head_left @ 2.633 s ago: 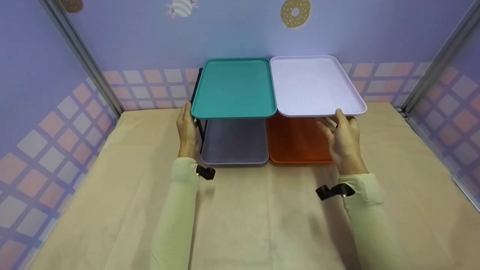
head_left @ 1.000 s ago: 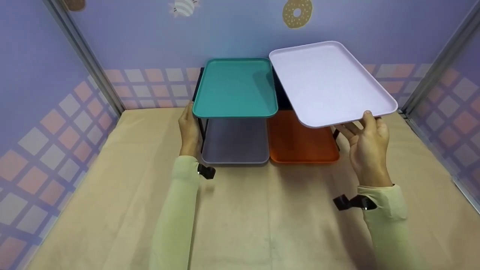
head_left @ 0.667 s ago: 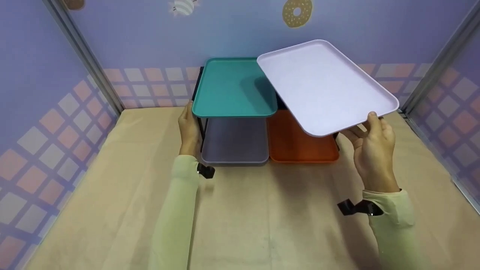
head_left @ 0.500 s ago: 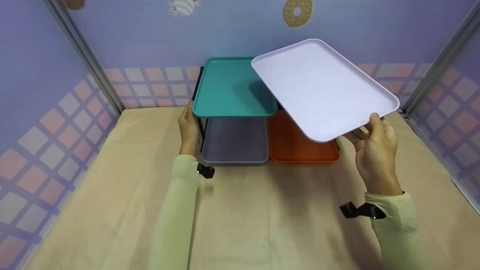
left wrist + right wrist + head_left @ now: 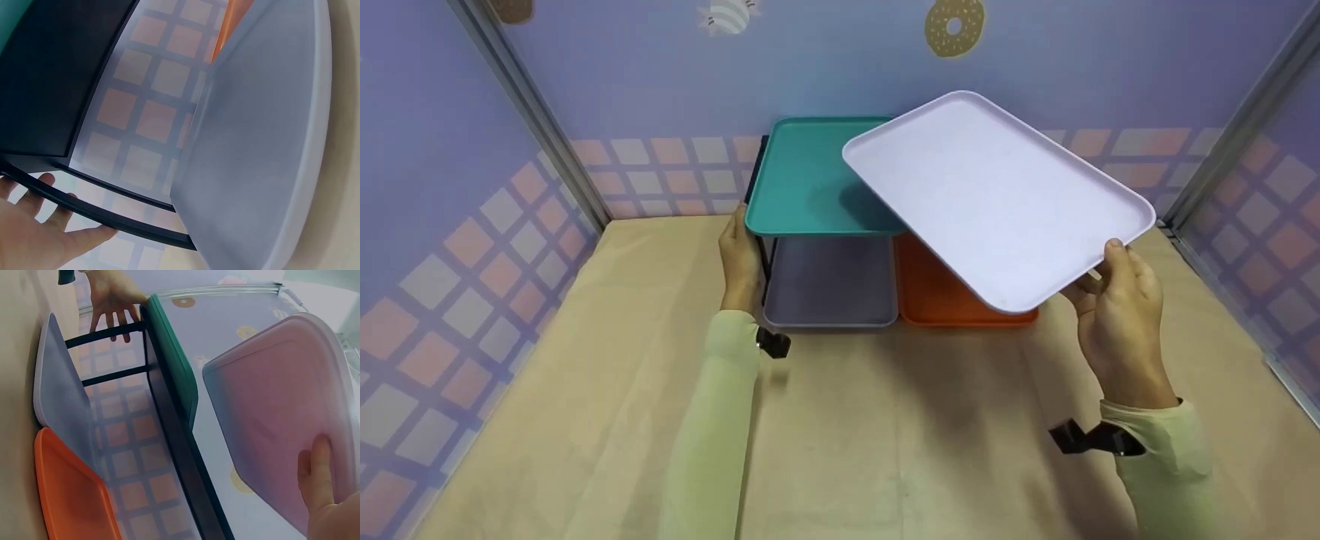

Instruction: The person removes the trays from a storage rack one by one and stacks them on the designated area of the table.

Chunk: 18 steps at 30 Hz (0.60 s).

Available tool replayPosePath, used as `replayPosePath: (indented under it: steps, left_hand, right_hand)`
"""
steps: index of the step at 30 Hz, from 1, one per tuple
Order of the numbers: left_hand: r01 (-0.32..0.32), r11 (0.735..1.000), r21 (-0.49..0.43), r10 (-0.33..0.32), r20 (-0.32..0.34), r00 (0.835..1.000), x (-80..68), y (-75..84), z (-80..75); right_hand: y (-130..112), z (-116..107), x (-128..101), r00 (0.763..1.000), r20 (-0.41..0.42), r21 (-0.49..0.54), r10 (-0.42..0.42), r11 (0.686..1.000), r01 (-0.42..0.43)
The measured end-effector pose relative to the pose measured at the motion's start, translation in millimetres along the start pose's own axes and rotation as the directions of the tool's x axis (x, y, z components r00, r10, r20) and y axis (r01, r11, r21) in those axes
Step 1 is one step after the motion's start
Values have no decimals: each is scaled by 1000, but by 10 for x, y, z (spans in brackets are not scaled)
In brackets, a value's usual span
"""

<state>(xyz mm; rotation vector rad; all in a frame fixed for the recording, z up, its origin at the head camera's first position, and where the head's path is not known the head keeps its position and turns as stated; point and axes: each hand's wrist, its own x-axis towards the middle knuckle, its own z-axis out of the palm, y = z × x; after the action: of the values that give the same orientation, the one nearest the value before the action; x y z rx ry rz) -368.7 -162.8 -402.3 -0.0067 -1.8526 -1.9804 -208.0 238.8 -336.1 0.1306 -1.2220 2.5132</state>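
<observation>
— Where's the pale lilac rectangular plastic tray (image 5: 997,199)?
— Tilted above the orange tray (image 5: 941,296), its near corner pinched in the right hand (image 5: 1121,319) grip; left hand (image 5: 739,262), fingers straight, touches the black metal rack (image 5: 107,216)

Trays (image 5: 997,199) matt plastic; rack (image 5: 174,422) probably metal.

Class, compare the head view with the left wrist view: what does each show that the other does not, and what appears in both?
Only the head view shows the right hand gripping the lifted white tray by its near corner, the top of the teal tray, and the doughnut sticker. Only the left wrist view shows the left hand's fingers resting against the black rack bar, seen from below. Both show the left hand, the grey tray and the orange tray.
</observation>
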Motion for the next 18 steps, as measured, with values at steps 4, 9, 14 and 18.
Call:
replayPosePath:
  steps: [4,9,14,18]
  left_hand:
    - [1,1000,21,-1,9,1000,-3,3,-13]
    - [-16,999,40,15,13,1000,7,10,-22]
    - [-11,1000,19,11,18,1000,7,18,-22]
    - [-3,1000,10,3,13,1000,15,16,-15]
  right_hand:
    - [-3,-16,-44,1000,11,-8,9,1000,-8]
    - [-16,-29,-87,999,39,-22,13,1000,-12]
    - [-30,-52,-122,998,53,-45,21,999,-19]
    - [-25,-72,-147,998,54,-42,36,999,-33]
